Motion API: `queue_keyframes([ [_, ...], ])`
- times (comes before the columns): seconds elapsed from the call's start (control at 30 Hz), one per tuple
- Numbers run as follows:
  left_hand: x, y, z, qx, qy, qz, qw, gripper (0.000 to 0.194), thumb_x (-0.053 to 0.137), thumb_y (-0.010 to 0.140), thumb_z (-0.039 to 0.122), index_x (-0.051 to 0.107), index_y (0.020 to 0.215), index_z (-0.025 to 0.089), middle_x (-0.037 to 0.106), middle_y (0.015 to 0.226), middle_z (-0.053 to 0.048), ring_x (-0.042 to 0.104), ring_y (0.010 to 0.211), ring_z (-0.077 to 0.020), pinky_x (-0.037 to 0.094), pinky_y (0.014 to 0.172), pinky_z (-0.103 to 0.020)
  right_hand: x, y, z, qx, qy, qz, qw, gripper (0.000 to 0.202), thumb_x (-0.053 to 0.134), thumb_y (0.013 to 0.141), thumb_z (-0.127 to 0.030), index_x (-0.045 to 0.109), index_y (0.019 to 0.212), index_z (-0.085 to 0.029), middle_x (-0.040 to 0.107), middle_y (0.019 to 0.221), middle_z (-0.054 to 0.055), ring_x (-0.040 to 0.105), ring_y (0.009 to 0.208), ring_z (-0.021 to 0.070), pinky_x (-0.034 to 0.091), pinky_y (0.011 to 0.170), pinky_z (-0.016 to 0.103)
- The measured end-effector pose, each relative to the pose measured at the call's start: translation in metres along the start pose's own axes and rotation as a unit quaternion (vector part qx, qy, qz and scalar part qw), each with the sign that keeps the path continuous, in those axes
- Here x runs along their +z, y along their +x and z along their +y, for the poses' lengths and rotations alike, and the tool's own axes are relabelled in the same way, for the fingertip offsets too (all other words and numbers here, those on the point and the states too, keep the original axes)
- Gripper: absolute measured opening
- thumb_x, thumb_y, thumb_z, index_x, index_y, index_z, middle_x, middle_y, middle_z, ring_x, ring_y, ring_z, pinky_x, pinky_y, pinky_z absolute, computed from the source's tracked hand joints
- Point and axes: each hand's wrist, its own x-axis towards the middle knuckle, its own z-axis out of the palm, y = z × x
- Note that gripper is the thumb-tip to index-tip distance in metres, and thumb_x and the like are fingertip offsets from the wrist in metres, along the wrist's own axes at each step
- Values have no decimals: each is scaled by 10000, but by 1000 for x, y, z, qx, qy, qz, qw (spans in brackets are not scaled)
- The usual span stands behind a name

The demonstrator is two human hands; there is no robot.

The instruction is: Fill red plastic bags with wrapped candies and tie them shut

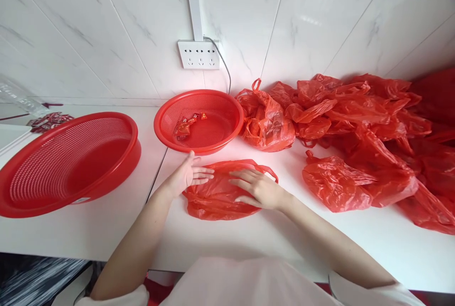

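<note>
A red plastic bag (220, 201) lies flattened on the white counter in front of me, one handle loop at its upper right. My left hand (186, 174) is at the bag's upper left edge, fingers spread and nothing held. Over the right part of the bag, my right hand (261, 189) rests palm down with its fingers apart. Just beyond the bag stands a round red basket (216, 128) holding several small red packets (184, 129).
A larger red basket (95, 163) stands on the left of the counter (149, 244), with small packets (51, 121) behind it. Crumpled red bags (366, 106) are heaped along the right. A socket panel (199, 55) with a cable is on the tiled wall.
</note>
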Motion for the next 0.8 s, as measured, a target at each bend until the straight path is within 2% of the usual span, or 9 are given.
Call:
queue_keyframes([
  [0.1, 6, 10, 10, 13, -132, 10, 991, 819, 300, 868, 696, 375, 1310, 10, 590, 1230, -272, 582, 1173, -276, 453, 1025, -353, -21, 18, -11, -39, -15, 36, 998, 408, 407, 968, -401, 562, 1251, -152, 625, 1224, 129, 603, 1059, 226, 448, 952, 380],
  [0.17, 8, 20, 12, 31, -163, 40, 985, 739, 325, 882, 643, 489, 1208, 1, 612, 1202, -264, 572, 1188, -270, 468, 1016, -307, -38, 33, -15, -38, -38, 44, 998, 363, 395, 976, -383, 598, 1175, -156, 679, 1068, 107, 631, 931, 213, 467, 875, 371],
  [0.23, 8, 29, 8, 58, -187, 63, 979, 551, 385, 898, 484, 545, 1167, 31, 643, 1171, -220, 595, 1158, -256, 487, 1001, -302, -57, 47, -16, -20, -57, 59, 996, 335, 383, 984, -359, 613, 1118, -156, 688, 973, 97, 630, 873, 207, 463, 832, 365],
  [0.3, 5, 36, -1, 84, -231, 66, 967, 392, 437, 856, 297, 588, 1131, 63, 673, 1127, -171, 630, 1099, -250, 510, 978, -330, -74, 58, -17, -13, -57, 89, 994, 310, 383, 986, -332, 609, 1107, -157, 682, 975, 96, 622, 891, 206, 451, 832, 357],
  [0.37, 1, 41, -14, 105, -288, 75, 949, 311, 472, 787, 182, 640, 1028, 79, 703, 1048, -140, 662, 1022, -254, 541, 931, -362, -85, 63, -18, -20, -39, 111, 993, 283, 404, 981, -315, 596, 1127, -167, 676, 1010, 88, 613, 914, 199, 443, 848, 346],
  [0.47, -4, 47, -33, 122, -337, 87, 930, 209, 510, 735, 135, 675, 858, 98, 723, 967, -120, 681, 946, -256, 568, 868, -384, -87, 61, -16, -21, -5, 100, 995, 262, 422, 976, -309, 592, 1134, -189, 676, 1001, 68, 613, 885, 184, 446, 836, 331],
  [0.57, -4, 52, -45, 135, -335, 83, 929, 162, 534, 710, 136, 681, 773, 108, 729, 944, -116, 677, 954, -271, 558, 873, -412, -82, 54, -7, 2, 0, 65, 998, 258, 412, 977, -312, 615, 1085, -196, 679, 944, 68, 617, 847, 189, 455, 791, 331],
  [0.7, -1, 55, -48, 150, -306, 89, 936, 217, 550, 700, 148, 708, 841, 101, 732, 954, -111, 664, 990, -285, 529, 901, -433, -78, 48, 6, 29, -6, 43, 999, 255, 403, 977, -297, 621, 1068, -199, 677, 940, 69, 615, 828, 191, 462, 757, 324],
  [0.8, 2, 52, -46, 151, -286, 65, 944, 312, 554, 705, 184, 714, 954, 85, 729, 976, -119, 656, 1006, -302, 513, 904, -436, -77, 48, 11, 44, -1, 42, 998, 264, 400, 978, -296, 621, 1087, -201, 671, 940, 73, 614, 839, 193, 471, 755, 324],
])
